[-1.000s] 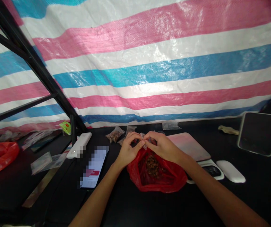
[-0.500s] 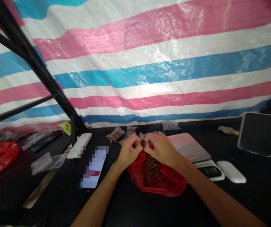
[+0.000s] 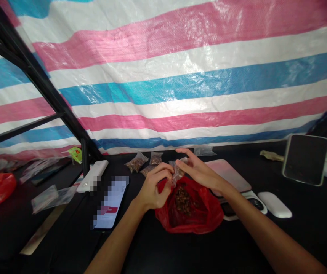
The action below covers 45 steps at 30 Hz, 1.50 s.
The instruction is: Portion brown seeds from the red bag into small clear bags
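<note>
Above red bag [image 3: 190,226], we see right hand [image 3: 195,169], before pinching, now fingers spread; left hand [image 3: 155,186] still pinches sachet [image 3: 178,175].

White glare streaks the glossy striped sheet [image 3: 180,89] above the far edge of the black counter [image 3: 157,253], whose near edge lies dim. Blocky pixels mask the phone [image 3: 112,201]; fine detail looks soft.
</note>
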Motion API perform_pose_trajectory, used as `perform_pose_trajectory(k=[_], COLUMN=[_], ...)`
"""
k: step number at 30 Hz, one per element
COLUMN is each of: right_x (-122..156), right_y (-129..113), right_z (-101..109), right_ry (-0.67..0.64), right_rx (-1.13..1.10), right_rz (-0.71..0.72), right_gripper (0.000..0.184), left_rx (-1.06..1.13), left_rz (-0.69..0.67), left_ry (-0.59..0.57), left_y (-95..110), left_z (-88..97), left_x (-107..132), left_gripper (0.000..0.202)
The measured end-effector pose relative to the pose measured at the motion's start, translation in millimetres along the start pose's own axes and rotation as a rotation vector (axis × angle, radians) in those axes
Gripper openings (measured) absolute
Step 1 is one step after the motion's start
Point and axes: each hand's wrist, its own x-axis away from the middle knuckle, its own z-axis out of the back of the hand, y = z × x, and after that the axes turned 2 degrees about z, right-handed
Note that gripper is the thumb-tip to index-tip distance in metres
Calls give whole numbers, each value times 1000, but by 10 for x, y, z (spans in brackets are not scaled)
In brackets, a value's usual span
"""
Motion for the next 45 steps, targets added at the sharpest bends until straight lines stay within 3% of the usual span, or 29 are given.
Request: perform_pose_trajectory(k=[5, 8, 11, 13, 17, 23, 26, 29, 31, 34, 38, 45], right_x=[8, 24, 44, 54, 61, 68, 70, 59, 50, 43, 46, 39], right_y=[-52, -63, -62, -63, -82, -136, -142, -117, -95, -73, -64, -46], right_z=[143, 201, 218, 218, 214, 224, 217, 179, 142, 83, 29, 59], right_ry=[-197, -286, -315, -320, -399, -388, -378, -378, -406, -399, -339, -306], right_rx=[-120, -61, -33, -38, -20, -9, -7, -28, -30, -16, 31, 15], right_rz=[40, 109, 148, 146, 139, 153, 162, 171, 180, 212, 236, 155], right_gripper=[56, 58, 64, 68, 77, 79, 78, 77, 75, 73, 71, 77], left_rx=[122, 158, 118, 99, 200, 520, 706, 740, 698, 631, 561, 612], left_rz=[138, 296, 403, 416, 422, 462, 471, 475, 498, 502, 487, 498], left_ry=[-43, -174, -338, -388, -339, -12, 74, 14, -81, -201, -224, -259], left_y=[4, 5, -16, -49, -114, -156, -162, -155, -143, -114, -68, -101], left_z=[9, 33, 60, 71, 64, 73, 127, 168, 167, 120, 34, 8], left_x=[-23, -38, -23, -8, -17, -83, -82, -66, -54, -39, -32, -34], left_gripper=[23, 18, 31, 37, 40, 28, 24, 16, 22, 54, 89, 63])
